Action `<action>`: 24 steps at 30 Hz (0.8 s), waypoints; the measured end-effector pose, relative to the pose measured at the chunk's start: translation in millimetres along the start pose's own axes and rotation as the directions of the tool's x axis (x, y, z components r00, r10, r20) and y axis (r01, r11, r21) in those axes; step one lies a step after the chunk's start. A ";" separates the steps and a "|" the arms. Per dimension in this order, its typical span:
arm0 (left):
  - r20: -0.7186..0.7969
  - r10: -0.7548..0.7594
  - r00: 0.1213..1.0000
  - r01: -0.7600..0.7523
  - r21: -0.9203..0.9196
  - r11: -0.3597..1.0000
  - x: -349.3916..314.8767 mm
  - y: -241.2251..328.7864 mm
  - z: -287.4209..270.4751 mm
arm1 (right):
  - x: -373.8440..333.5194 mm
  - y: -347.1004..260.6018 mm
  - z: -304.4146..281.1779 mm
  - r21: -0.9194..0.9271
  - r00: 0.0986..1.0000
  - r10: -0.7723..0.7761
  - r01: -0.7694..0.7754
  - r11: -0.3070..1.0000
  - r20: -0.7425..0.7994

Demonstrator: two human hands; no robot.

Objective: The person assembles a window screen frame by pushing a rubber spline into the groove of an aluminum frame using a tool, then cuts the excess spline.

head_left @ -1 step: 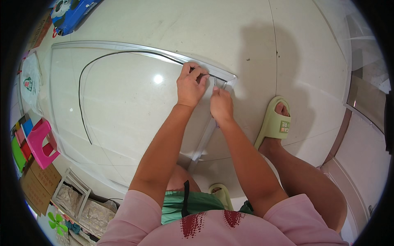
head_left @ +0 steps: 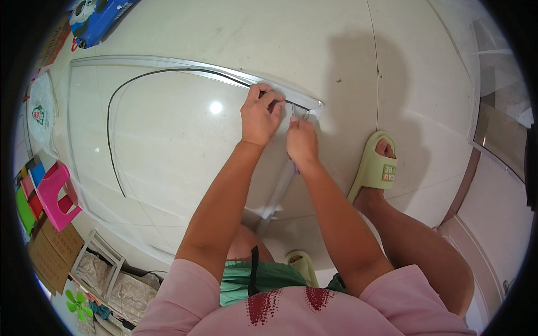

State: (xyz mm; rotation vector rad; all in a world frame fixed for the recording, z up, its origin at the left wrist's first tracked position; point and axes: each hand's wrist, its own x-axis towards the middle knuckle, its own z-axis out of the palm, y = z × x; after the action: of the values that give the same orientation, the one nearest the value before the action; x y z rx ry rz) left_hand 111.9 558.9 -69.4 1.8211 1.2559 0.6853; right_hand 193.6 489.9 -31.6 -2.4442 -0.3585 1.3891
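A silver-edged frame with mesh point(head_left: 168, 162) lies flat on the floor. Along its far rail point(head_left: 280, 92) runs a thin black rubber strip point(head_left: 108, 129), whose loose end curls back over the mesh to the left. My left hand point(head_left: 260, 119) is closed, pinching the strip against the rail near the far right corner. Just right of it, my right hand point(head_left: 302, 140) is wrapped around a thin metal tool point(head_left: 293, 110), its tip against the strip. My fingers hide most of the tool, so its kind is unclear.
At the left stand a pink plastic stool point(head_left: 51, 196), cardboard boxes point(head_left: 55, 252) and a white plastic bag point(head_left: 42, 115). A blue package point(head_left: 103, 22) lies at the far left. My slippered foot point(head_left: 376, 165) is right of the frame. A glass-panelled unit point(head_left: 501, 140) borders the right side.
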 end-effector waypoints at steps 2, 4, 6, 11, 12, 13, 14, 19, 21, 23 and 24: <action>0.021 -0.014 1.000 0.013 0.017 1.000 2.1 3.0 0.9 | 9.0 4.6 1.9 0.044 0.999 0.005 -0.007 0.999 0.036; 0.016 -0.002 1.000 0.002 0.030 1.000 3.1 0.3 -0.8 | 10.1 1.6 2.8 0.099 0.996 0.053 -0.059 0.993 0.068; 0.010 0.007 1.000 -0.007 0.046 0.999 3.7 -1.7 -2.8 | 9.4 0.6 4.1 0.151 0.989 0.099 -0.115 0.982 0.106; -0.010 -0.018 1.000 0.018 0.060 0.998 6.0 3.2 -10.3 | -0.4 7.9 7.3 0.017 0.997 -0.079 0.079 0.997 0.023; -0.011 -0.017 1.000 0.018 0.062 0.998 6.3 1.8 -11.8 | -0.3 7.2 8.2 0.019 0.996 -0.080 0.080 0.997 0.025; -0.015 0.030 0.999 -0.029 0.099 0.995 6.9 -0.1 -14.1 | -0.2 6.5 9.1 0.028 0.996 -0.088 0.088 0.996 0.024; -0.018 0.078 0.997 -0.075 0.136 0.988 7.5 -1.4 -15.1 | 0.1 6.0 9.6 0.037 0.995 -0.096 0.095 0.995 0.023; -0.016 0.050 0.999 -0.049 0.077 0.996 8.6 -4.8 -14.7 | 2.0 1.3 10.2 0.028 0.996 -0.081 0.080 0.996 0.029; -0.017 0.035 0.999 -0.033 0.082 0.996 9.3 -3.4 -13.7 | -0.6 -2.4 8.1 0.020 0.996 -0.083 0.083 0.996 0.025; -0.019 -0.015 1.000 0.016 0.079 0.997 10.0 -1.8 -12.7 | -5.4 -7.7 5.5 -0.023 0.993 -0.117 0.117 0.993 0.005; -0.019 -0.014 1.000 0.016 0.078 0.997 10.3 -1.9 -11.9 | -7.0 -9.8 4.6 -0.024 0.993 -0.118 0.118 0.993 0.004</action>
State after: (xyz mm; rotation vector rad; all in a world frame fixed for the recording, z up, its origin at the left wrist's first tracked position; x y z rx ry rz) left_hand 105.3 572.5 -64.7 1.8700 1.3239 0.6548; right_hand 185.5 497.0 -24.5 -2.3983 -0.5141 1.3459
